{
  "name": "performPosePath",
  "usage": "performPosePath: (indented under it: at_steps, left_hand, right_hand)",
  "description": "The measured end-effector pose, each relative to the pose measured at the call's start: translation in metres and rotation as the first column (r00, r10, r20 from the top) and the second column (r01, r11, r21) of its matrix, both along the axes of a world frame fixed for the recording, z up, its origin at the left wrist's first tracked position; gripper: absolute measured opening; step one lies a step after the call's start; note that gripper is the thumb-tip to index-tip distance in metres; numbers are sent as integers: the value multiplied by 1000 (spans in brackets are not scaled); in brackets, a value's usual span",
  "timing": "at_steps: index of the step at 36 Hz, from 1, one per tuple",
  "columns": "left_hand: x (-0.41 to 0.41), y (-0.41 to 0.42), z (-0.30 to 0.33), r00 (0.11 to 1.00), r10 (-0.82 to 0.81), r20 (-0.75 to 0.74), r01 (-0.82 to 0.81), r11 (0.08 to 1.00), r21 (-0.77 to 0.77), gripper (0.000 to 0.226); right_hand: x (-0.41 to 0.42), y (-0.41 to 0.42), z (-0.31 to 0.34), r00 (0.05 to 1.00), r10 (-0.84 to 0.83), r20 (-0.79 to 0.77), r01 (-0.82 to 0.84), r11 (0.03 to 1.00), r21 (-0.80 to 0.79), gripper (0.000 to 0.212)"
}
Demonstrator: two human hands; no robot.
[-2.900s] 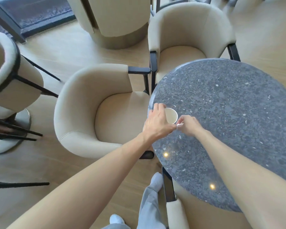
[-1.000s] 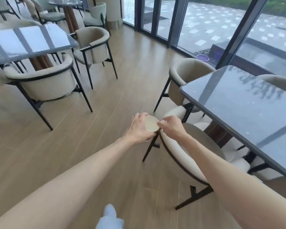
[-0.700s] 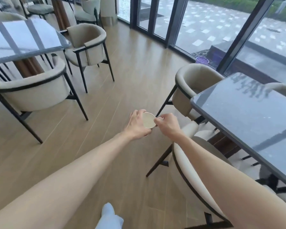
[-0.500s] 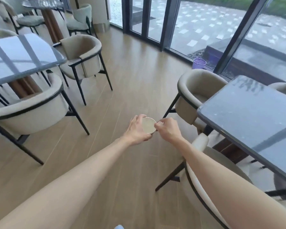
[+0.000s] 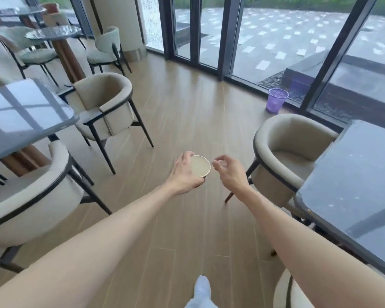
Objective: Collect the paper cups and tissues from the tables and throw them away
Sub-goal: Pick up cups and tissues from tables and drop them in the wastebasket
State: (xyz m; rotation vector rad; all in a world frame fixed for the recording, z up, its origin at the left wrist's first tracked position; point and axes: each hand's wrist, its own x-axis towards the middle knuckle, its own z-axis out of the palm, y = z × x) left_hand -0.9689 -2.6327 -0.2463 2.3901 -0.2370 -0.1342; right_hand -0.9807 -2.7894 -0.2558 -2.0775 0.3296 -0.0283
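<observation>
A pale wood-plank floor (image 5: 187,121) runs through a café-like room, and everything here sits around the paper cup (image 5: 200,166) held above it at mid-frame. The left hand (image 5: 185,174) wraps that cup from its left side, fingers curled round the wall, the open mouth turned toward the camera. Just to the cup's right, apart from it, the right hand (image 5: 228,172) hangs with fingers loosely curled; whether anything small is pinched in them cannot be made out. Far beyond the cup and to its right, a purple mesh bin (image 5: 276,101) stands on the floor against dark-framed glass doors (image 5: 209,34), with a paved yard outside. To the cup's right is a cream armchair (image 5: 291,156) tucked at a dark speckled table (image 5: 356,187), whose far side is cut off by the frame edge. To the cup's left, a glossy table (image 5: 20,114) mirrors the window panes, with one cream chair (image 5: 27,196) near the camera and a second chair (image 5: 108,103) farther back. Beyond those, round tables and more chairs are blurred. Below the cup, a pale trouser leg and a white-socked foot (image 5: 201,285) show, cut by the bottom edge.
</observation>
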Motion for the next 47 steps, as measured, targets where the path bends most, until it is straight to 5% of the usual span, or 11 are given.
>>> performPosePath:
  at_steps: [16, 23, 31, 47]
  left_hand:
    - [295, -106, 25, 999, -42, 6, 42, 999, -13, 76]
    - [442, -159, 4, 991, -129, 20, 129, 991, -19, 74]
    - [633, -242, 3, 968, -249, -33, 249, 968, -3, 76]
    - [840, -415, 17, 894, -440, -84, 439, 898, -30, 75]
  right_hand:
    - [287, -118, 14, 982, -128, -141, 139, 988, 67, 45]
    - [411, -172, -16, 975, -173, -140, 178, 984, 27, 35]
    - [573, -258, -17, 912, -396, -111, 402, 915, 40, 25]
    - [770, -426, -42, 836, -536, -117, 547, 830, 104, 13]
